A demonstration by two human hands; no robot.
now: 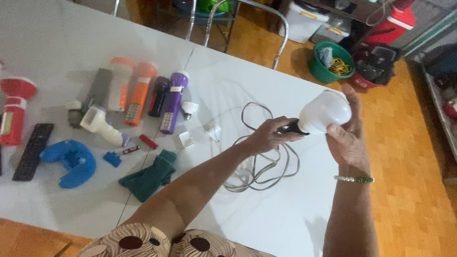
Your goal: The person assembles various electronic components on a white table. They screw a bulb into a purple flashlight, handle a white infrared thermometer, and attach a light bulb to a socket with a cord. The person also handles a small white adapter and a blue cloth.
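Note:
My right hand grips a large white light bulb by its round dome, above the right part of the white table. My left hand holds the black lamp socket at the bulb's narrow end. A grey cord hangs from the socket and lies coiled on the table below both hands. A small white plug lies at the cord's far end.
Left on the table lie several torches, among them orange and purple, a red lamp, a black remote, a blue neck pillow and a green cloth. A metal chair and green basin stand beyond.

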